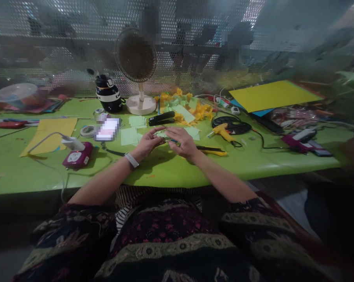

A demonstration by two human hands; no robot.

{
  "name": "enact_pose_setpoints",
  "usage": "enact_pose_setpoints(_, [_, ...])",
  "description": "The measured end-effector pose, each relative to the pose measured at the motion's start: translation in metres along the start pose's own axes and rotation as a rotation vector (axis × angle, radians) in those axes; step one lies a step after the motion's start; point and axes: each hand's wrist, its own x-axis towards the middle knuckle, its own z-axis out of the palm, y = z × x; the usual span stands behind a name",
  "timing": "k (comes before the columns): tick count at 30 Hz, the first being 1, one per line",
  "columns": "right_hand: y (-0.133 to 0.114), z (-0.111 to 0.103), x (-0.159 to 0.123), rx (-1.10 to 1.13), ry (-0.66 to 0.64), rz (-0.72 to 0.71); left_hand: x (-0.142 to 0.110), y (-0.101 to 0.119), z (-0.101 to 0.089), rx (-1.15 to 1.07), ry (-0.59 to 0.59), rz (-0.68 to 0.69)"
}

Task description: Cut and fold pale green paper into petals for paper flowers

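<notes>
In the middle of the green table, my left hand (148,143), with a pale band at the wrist, pinches a small crumpled piece of light green paper (162,134). My right hand (183,143) closes over the same piece from the other side, its fingers bent across it. A little blue shows under the right fingers; what it is I cannot make out. Light green paper squares (129,136) lie to the left of the hands, and another green sheet (193,133) lies partly behind the right one. A black stapler (161,118) rests just beyond the fingers.
Yellow and green paper pieces (204,111) are heaped behind the stapler. A yellow glue gun (224,133) and a cutter (213,151) lie right. A fan (141,103), dark bottle (108,96), lit phone (107,129) and purple power adapter (79,157) stand or lie left.
</notes>
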Motion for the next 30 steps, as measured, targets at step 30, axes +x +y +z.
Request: enact_pose_setpoints(30, [0.0,0.008,0.005,0.36,0.121,0.604,0.008,-0.004,-0.002,0.036,0.032,0.089])
